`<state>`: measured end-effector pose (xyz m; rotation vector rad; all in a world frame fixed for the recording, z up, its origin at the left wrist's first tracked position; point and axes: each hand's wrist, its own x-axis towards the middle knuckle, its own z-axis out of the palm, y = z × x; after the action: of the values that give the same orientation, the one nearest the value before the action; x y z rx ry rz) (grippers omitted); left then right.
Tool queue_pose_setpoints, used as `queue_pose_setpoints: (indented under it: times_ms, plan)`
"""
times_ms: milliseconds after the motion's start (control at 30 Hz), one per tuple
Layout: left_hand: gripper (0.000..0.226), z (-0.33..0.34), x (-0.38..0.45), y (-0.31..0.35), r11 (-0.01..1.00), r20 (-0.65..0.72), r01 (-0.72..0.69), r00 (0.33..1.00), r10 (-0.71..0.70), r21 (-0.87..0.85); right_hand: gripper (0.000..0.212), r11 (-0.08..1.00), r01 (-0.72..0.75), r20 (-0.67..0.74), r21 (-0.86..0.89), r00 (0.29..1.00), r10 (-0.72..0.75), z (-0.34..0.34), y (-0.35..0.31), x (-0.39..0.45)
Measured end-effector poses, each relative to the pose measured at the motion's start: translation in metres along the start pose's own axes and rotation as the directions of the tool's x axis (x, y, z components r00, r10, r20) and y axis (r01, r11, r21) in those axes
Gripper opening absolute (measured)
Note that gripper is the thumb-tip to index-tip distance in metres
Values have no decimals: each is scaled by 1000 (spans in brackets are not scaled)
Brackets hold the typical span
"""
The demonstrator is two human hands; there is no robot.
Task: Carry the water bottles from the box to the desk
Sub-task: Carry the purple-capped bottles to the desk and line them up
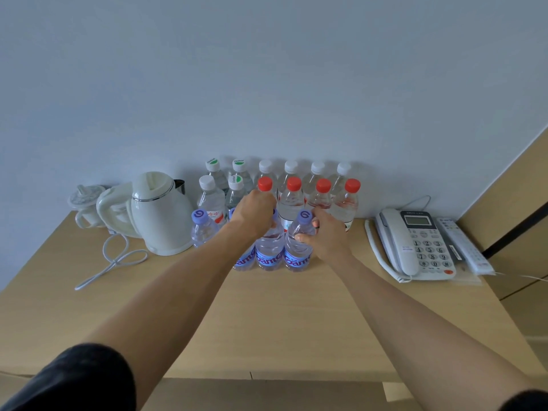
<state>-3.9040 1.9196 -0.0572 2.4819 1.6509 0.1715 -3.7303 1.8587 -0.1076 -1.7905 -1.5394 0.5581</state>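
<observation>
Both hands are clamped on purple-capped bottles standing on the bench (pixel 296 321): the left hand (pixel 254 213) over one bottle's top, the right hand (pixel 327 232) round the neighbour (pixel 298 247). Letting go carelessly could topple the packed rows beyond the hands. I count four purple caps, four red, five white, three green.

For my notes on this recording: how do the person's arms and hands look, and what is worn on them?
Both forearms are bare, with short black sleeves near the shoulders. The left hand and right hand are bare too: no gloves, watch or rings visible.
</observation>
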Motion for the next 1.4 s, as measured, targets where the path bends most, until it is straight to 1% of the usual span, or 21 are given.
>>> queue_pose_setpoints:
  times_ms: [133,200,333,400,600,867,1167,1400]
  plan:
    - [26,0,0,0,1000,9,1,1000,-1,2,39,1000,-5,13,-28,1000,5,0,-1,-1]
    - [25,0,0,0,1000,12,-2,1000,2,7,36,1000,-1,16,-22,1000,1,0,-1,-2]
    - [24,-4,0,1,1000,30,-22,999,21,17,40,1000,2,3,-5,1000,-2,2,-1,-4]
    - [26,-6,2,2,999,46,-37,998,36,19,38,1000,0,9,-10,1000,0,1,-1,-5]
    - [24,-9,3,2,998,72,-61,996,58,33,45,1000,-8,12,-3,1000,8,1,-1,-5]
    - [21,-7,2,1,999,53,-45,998,45,7,46,1000,-28,38,2,999,28,1,-2,-4]
    - [22,-7,1,2,1000,50,-20,999,20,-9,44,999,23,64,-25,998,-22,-3,2,-2]
    - [22,-7,0,3,1000,57,4,998,-3,-12,41,1000,15,54,-22,998,-14,-2,5,-3]
